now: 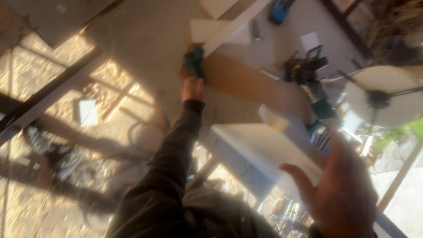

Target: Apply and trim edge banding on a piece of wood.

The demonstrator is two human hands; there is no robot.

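Note:
The view is blurred by motion. My left hand (193,88), on a dark-sleeved arm stretched forward, grips a teal hand tool (194,61). The tool rests at the left end of a brown board (246,81), just under a long white strip (233,26) that runs diagonally up to the right. My right hand (341,194) is close to the camera at the lower right, fingers spread and holding nothing. It hovers over the near edge of a white panel (260,147).
A dark machine with a coiled spring (310,81) sits right of the brown board. Beside it is a round white disc with dark spokes (383,94). A blue object (280,9) lies at the top. Dark bars (48,94) cross the sunlit floor at left, near a small white piece (88,112).

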